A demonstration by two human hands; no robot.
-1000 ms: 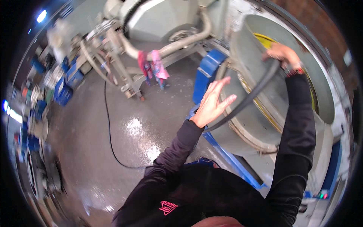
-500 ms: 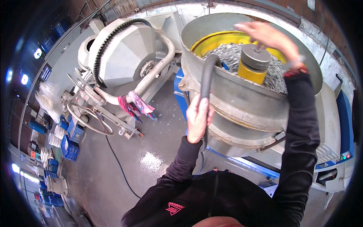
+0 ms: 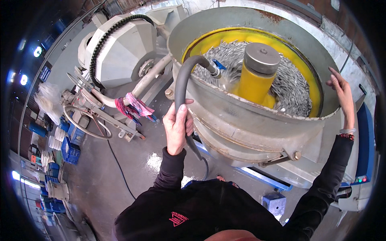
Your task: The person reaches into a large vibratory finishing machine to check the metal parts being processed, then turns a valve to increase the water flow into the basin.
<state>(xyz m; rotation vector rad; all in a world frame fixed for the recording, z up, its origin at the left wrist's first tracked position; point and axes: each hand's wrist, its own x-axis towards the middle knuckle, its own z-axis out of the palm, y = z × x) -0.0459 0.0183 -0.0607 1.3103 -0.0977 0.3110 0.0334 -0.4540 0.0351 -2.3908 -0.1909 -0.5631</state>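
My left hand (image 3: 177, 126) is closed around a thick dark grey hose (image 3: 183, 86). The hose arches over the near-left rim of a big round metal tub (image 3: 257, 114). At its end are a metal fitting and a blue valve lever (image 3: 218, 64), and what looks like water sprays out beside the yellow center column (image 3: 254, 86). A grey metal cap (image 3: 262, 58) tops that column. Many small grey metal-looking pieces (image 3: 291, 86) lie around it on a yellow lining. By the tub's right rim my right hand (image 3: 343, 94) holds nothing, fingers stretched; whether it touches the rim I cannot tell.
To the left stands a white drum machine (image 3: 124, 52) with a black toothed ring; pink and dark gloves or rags (image 3: 134, 106) hang on its pipe. Blue crates (image 3: 70, 152) are at the far left. A cable (image 3: 116, 164) crosses the shiny floor. A small blue stool (image 3: 274, 204) stands below the tub.
My right hand has moved from above the column's cap out to the right rim. The hose and left hand now appear farther left, and the nozzle and spray have come into sight.
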